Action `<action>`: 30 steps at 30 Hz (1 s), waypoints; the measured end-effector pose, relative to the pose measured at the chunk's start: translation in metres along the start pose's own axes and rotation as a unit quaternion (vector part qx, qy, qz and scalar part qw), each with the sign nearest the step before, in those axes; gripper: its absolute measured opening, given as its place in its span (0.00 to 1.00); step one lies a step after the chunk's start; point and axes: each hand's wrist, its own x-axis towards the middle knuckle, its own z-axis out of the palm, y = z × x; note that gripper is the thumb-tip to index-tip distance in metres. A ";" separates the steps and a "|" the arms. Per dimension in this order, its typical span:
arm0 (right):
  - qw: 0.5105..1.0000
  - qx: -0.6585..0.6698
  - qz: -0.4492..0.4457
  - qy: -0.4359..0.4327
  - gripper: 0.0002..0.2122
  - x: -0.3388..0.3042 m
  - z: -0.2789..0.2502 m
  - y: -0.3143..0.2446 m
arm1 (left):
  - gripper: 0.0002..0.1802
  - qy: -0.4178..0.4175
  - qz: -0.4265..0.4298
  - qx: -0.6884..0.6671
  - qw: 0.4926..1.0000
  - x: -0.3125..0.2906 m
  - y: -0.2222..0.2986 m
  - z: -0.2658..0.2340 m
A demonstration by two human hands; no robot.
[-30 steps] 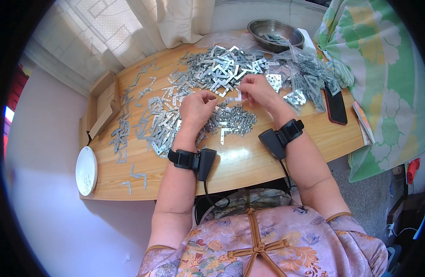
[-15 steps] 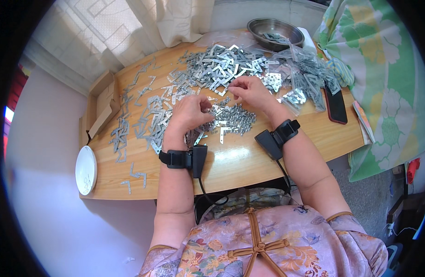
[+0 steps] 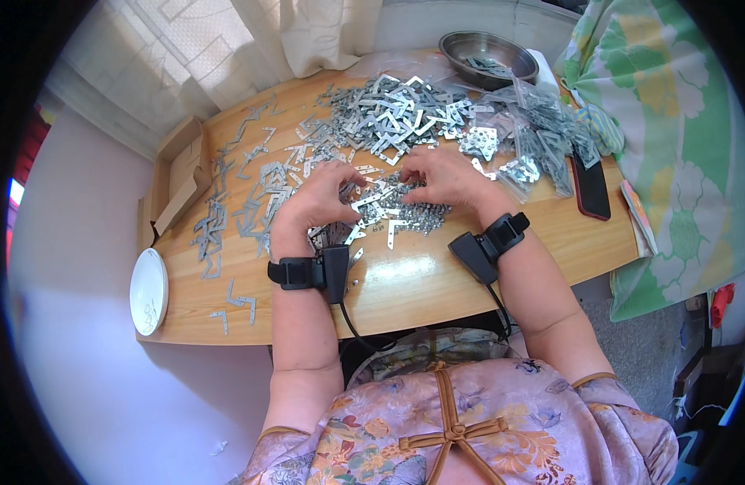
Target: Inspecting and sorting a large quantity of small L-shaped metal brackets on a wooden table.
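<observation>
Over the left part of the pile of metal pieces, my left hand is curved, its thumb and fingers apart and nothing visible between them. My right hand reaches down at the heap of small screws, thumb and forefinger apart; its other fingers are partly hidden. L-shaped metal corner brackets form a big heap beyond both hands. Between the hands several flat brackets lie among the screws. One L-shaped bracket rests at the near edge of the screw heap.
Loose brackets and a white dish lie left, near an open cardboard box. A steel bowl with metal pieces stands at the back. To the right are plastic bags of hardware and a phone.
My right hand has lowered toward the screws, its pinched fingertips now parted. My left thumb and fingers have spread wider, and the hand has shifted slightly left.
</observation>
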 end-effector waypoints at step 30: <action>0.964 0.239 -0.003 0.118 0.05 0.010 0.021 0.005 | 0.09 0.086 -0.077 -0.138 0.984 0.005 0.016 0.001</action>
